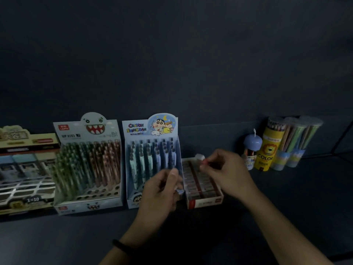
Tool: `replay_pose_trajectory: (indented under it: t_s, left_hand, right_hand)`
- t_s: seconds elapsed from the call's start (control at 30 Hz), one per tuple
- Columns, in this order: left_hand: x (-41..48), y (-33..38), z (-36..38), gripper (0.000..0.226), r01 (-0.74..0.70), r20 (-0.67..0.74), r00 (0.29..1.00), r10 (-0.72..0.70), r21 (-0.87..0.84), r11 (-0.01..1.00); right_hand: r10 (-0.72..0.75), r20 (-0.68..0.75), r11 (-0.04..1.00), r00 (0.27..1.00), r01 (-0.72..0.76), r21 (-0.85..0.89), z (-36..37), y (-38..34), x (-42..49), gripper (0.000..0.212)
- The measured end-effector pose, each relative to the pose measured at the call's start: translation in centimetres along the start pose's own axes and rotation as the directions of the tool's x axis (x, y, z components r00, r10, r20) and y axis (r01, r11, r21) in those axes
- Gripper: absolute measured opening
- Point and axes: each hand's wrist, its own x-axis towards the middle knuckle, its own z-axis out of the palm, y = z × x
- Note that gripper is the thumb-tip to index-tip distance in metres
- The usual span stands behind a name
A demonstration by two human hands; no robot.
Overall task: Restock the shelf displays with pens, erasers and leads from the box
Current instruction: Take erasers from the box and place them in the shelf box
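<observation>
Lettering in red and blue reads "CRAYON SHINCHAN" on the pale blue cardboard display (152, 129), beside a cartoon of a boy under a moon. Its stepped rows hold slim pens (141, 161) with dark clips. Left of it stands a card display with a toothy monster face (91, 129); its small print is too blurred to read, and its patterned pens (89, 165) lean in round holes. Further left a beige box display (28, 199) shows "1=10".

My right hand (227, 169) pinches a small red-tipped piece (204, 162) between thumb and forefinger, over the back of the low red-edged tray (204, 202) of blocky erasers (196, 175). My left hand (160, 190), a black band (119, 245) on its wrist, is curled at the Shinchan display's front corner; I cannot tell whether it holds anything.

On the dark matte shelf (286, 197) to the right stand a blue dome-capped tube (252, 144), a yellow tube (266, 155) marked "COLOR" with a lion, and clear tubs of pencils (298, 136).
</observation>
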Motion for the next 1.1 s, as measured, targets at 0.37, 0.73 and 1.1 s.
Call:
replay_pose_trajectory:
  t_s: [0.37, 0.73, 1.1]
  left_hand:
    - [0.3, -0.1, -0.5, 0.043, 0.021, 0.179, 0.983, 0.047, -0.359, 0.933]
    - [0.1, 0.1, 0.0, 0.033, 0.041, 0.127, 0.992, 0.015, -0.432, 0.901]
    - [0.0, -0.3, 0.0, 0.008, -0.103, -0.019, 0.995, 0.101, -0.145, 0.984]
  right_hand:
    - [-0.092, 0.264, 0.909, 0.96, 0.189, -0.372, 3.7, 1.4, 7.0, 0.011]
    - [-0.065, 0.319, 0.867, 0.946, 0.212, -0.452, 4.7, 3.0, 7.6, 0.013]
    - [-0.16, 0.023, 0.972, 0.987, 0.153, 0.176, -0.2, -1.4, -0.9, 0.015]
